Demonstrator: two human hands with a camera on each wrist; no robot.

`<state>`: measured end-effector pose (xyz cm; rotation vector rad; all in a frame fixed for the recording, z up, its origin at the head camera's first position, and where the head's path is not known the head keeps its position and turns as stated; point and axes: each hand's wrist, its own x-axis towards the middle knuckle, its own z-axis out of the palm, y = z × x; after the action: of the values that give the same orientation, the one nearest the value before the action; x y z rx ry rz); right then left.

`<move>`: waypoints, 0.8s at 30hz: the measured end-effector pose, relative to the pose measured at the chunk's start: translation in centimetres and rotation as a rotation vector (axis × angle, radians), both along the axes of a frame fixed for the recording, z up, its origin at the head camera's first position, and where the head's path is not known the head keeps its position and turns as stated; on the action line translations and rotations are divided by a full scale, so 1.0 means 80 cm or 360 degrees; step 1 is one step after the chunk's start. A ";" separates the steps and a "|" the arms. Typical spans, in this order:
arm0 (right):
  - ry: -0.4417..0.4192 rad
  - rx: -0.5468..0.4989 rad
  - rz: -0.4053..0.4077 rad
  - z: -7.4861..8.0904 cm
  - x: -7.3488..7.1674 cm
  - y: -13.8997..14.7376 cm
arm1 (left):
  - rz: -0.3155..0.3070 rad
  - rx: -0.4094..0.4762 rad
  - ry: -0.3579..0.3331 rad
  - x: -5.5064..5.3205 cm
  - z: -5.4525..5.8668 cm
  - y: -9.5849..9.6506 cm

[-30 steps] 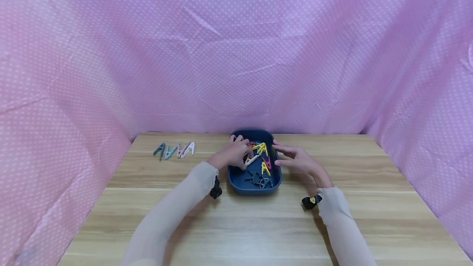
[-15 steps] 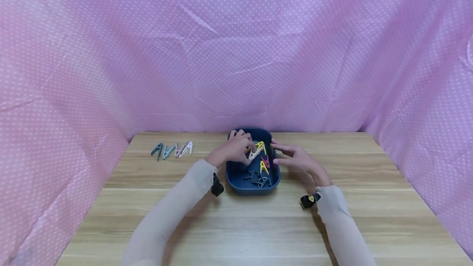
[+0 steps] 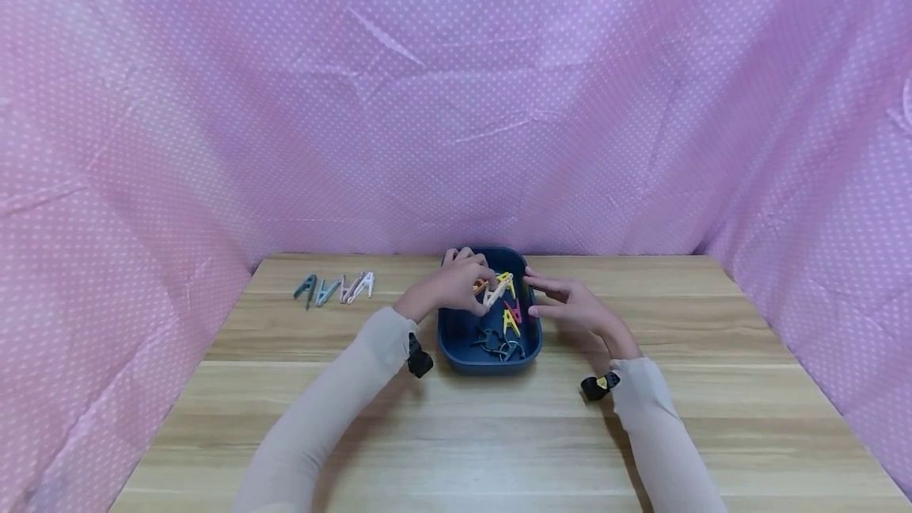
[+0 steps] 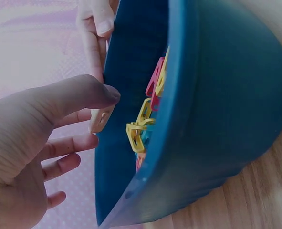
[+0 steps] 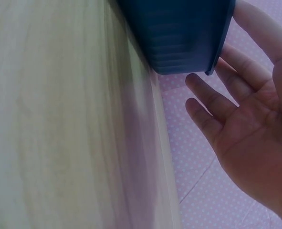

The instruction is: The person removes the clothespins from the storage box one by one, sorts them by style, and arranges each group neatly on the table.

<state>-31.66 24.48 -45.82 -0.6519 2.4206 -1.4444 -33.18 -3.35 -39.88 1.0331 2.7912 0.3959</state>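
A cream clothes peg (image 3: 494, 294) is pinched between the thumb and forefinger of my left hand (image 3: 456, 285), above the inside of a dark blue bin (image 3: 490, 368). In the left wrist view the peg (image 4: 101, 119) hangs level with the bin's rim, the other fingers loosely bent. At the bin's right side, my right hand (image 3: 573, 309) rests its fingertips against the rim with fingers extended. Yellow pegs (image 3: 510, 321), a pink peg (image 3: 516, 310) and an orange peg (image 3: 480, 287) lie in the bin. Dark clips with rings (image 3: 502, 345) sit at its near end.
Left of the bin, several pegs stand in a row on the wooden table (image 3: 499, 442): a dark green peg (image 3: 306, 286), a light blue peg (image 3: 326, 292), a mauve peg (image 3: 347, 290) and a white peg (image 3: 363, 285). A pink dotted cloth (image 3: 456, 117) hangs behind.
My left hand has lifted the cream peg up from among the pegs in the bin and shifted slightly right. The right hand stays at the rim.
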 end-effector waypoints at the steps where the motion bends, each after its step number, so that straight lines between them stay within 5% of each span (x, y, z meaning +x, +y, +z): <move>1: -0.0002 0.0001 -0.0004 0.000 0.000 0.000 | 0.0001 -0.0001 -0.0002 0.000 0.001 0.000; 24: -0.0033 -0.0018 -0.0013 0.002 0.003 -0.002 | 0.0059 0.0181 0.0113 0.005 0.011 -0.015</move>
<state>-31.39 24.35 -45.65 -0.6271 2.4041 -1.4623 -32.80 -4.58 -38.99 1.0395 2.8838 0.5384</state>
